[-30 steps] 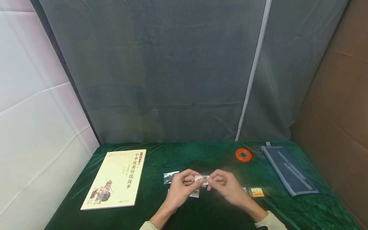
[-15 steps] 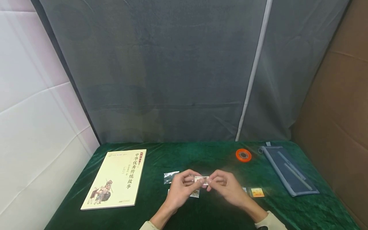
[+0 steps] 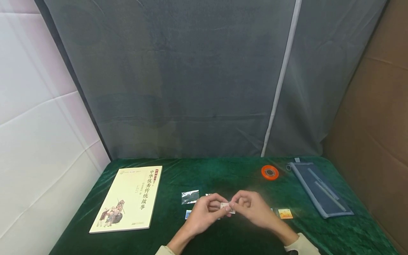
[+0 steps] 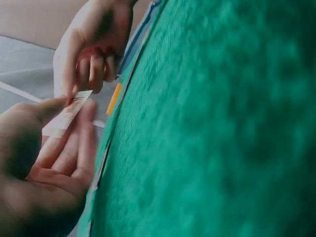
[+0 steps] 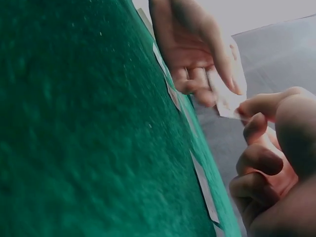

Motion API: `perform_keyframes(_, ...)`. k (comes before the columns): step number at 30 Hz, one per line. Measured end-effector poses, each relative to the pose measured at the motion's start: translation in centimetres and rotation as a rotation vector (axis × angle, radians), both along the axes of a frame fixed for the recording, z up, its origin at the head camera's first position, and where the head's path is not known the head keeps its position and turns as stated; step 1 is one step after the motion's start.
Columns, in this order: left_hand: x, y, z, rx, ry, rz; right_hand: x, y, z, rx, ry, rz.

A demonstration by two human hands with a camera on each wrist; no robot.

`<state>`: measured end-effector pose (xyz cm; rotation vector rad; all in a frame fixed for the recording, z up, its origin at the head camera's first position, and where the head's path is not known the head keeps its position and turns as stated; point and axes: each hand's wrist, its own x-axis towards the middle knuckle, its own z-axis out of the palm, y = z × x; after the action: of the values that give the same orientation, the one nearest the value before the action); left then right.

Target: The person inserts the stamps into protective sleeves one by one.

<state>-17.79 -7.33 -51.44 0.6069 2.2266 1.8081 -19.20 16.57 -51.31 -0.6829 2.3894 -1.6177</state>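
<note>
A small whitish postage stamp (image 3: pixel 224 205) with a faint printed picture is held above the cloth between both hands. My left hand (image 3: pixel 201 215) pinches one side, its thumb lying over the paper. At the opposite end, thumb and forefinger of my right hand (image 3: pixel 254 209) pinch the edge. The left wrist view has the stamp (image 4: pixel 63 120) tilted, with the left fingers spread beneath it. In the right wrist view, the other fingers of the right hand (image 5: pixel 276 163) are curled. Below the left hand, a blue stamp (image 3: pixel 188 214) is partly hidden.
A clear plastic sleeve (image 3: pixel 190 197) lies behind the left hand. Right of the hands is a yellow-orange stamp (image 3: pixel 285 213). Farther out are a book (image 3: pixel 127 198), an orange round disc (image 3: pixel 270 172) and a blue mesh pouch (image 3: pixel 320 191), all on green cloth (image 3: pixel 220 170).
Both hands have shifted slightly down, the left also to the right, and the stamp is tilted differently. More of the blue stamp and a shiny piece behind the left hand now show.
</note>
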Motion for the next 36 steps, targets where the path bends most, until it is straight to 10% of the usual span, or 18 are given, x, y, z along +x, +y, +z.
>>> perform_keyframes(7, -0.2, -0.4, 0.2, -0.236, 0.213, 0.044, -0.3, 0.7, 0.1, 0.137, 0.0, 0.008)
perform_keyframes(36, 0.5, -0.3, 1.1, -0.611, 0.474, 0.091, 0.0, 0.1, -0.4, 0.388, 0.116, -0.159)
